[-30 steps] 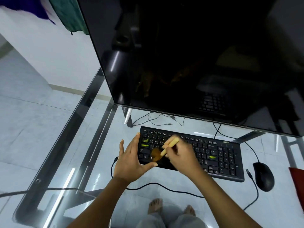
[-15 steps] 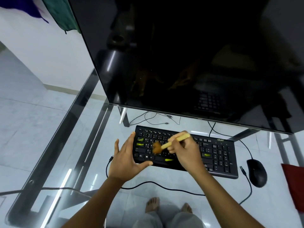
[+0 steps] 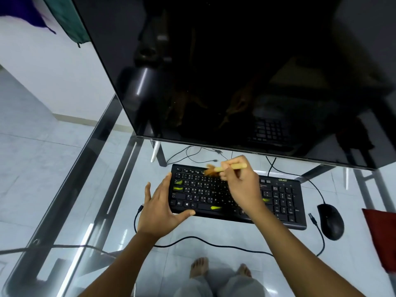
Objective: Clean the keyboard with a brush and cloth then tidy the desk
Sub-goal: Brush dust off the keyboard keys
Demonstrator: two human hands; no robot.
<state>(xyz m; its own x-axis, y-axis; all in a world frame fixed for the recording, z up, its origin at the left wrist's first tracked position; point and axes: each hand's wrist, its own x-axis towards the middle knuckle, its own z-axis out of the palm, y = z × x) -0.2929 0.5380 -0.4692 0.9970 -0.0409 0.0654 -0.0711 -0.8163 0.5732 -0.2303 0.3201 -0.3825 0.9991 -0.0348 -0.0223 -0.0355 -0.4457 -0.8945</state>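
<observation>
Keyboard [image 3: 237,196]: black w/ white key legends, yellow-green smears on left keys, near the space bar & right of centre; green logo at far right corner. Brush [image 3: 222,168]: pale yellow-tan handle, orange-brown bristles (blurred). Mouse [image 3: 331,221] & cables black; monitor [image 3: 246,71] glossy black w/ dim reflections; cloth [image 3: 383,239] at right edge dark red; desk [image 3: 90,189] clear glass on dark grey frame, floor tiles pale grey-white; purple & teal fabric far left.
</observation>
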